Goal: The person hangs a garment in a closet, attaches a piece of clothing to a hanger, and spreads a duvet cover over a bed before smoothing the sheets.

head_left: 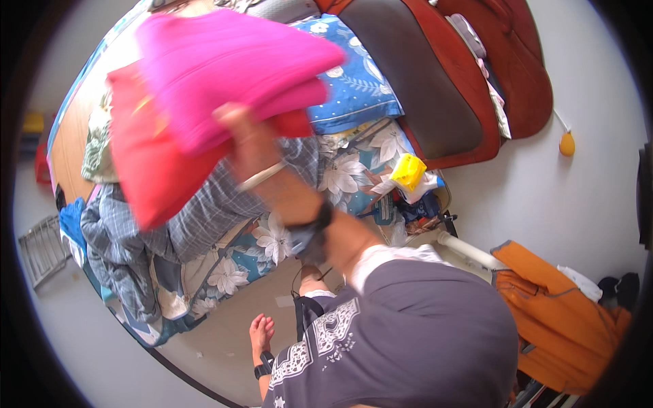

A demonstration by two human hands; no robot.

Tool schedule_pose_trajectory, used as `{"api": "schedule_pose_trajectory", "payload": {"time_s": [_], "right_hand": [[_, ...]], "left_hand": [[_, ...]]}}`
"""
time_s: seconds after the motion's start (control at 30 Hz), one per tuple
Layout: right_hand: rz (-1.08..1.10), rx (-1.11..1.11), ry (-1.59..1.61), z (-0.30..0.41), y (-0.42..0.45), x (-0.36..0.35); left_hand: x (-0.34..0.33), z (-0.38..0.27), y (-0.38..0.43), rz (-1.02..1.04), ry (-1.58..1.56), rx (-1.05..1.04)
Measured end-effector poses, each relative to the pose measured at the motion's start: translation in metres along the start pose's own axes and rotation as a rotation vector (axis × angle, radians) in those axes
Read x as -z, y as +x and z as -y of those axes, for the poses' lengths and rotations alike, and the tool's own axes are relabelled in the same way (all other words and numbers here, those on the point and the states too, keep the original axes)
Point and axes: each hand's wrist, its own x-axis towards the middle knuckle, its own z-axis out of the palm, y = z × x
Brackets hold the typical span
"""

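My right hand [245, 132], blurred and with a bangle and a watch on the wrist, grips a folded bright pink cloth [224, 66] and a red cloth item [158, 168] with a yellow mark, which lies partly under the pink one. Both are held above a bed; the fingers on their far side are hidden. Low in the picture, my left hand [262, 331] hangs beside my body with slightly curled fingers, a dark band on its wrist, and nothing in it. Beneath the held cloths lies a rumpled grey checked cloth [204, 219].
The bed has a floral sheet [275, 242], a blue patterned pillow [352, 81] and a red and grey padded headboard [433, 76]. A yellow packet [408, 171] lies near its corner. An orange garment [541, 306] hangs at the right; a metal rack [45, 247] stands far left.
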Motion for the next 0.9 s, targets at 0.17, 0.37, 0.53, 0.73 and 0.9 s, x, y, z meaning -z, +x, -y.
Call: {"api": "schedule_pose_trajectory", "payload": {"time_s": [0.17,0.37,0.53,0.73,0.9], "right_hand": [[0.318,-0.795,0.158,-0.06,-0.055,-0.053],[-0.372,-0.551,-0.574,-0.152,-0.061,0.187],[-1.138,-0.771,-0.496,-0.125,-0.016,0.427],[-0.9,-0.7,0.073,-0.129,0.047,0.485],[-1.143,-0.733,-0.229,-0.083,0.101,0.382]], "left_hand": [[0.036,0.015,-0.002,-0.083,0.002,0.056],[0.028,0.029,0.009,-0.085,0.023,0.127],[-0.008,0.018,0.032,-0.027,0.082,0.137],[-0.051,-0.008,0.04,0.025,0.119,0.104],[-0.072,-0.016,0.039,0.021,0.128,0.083]]}}
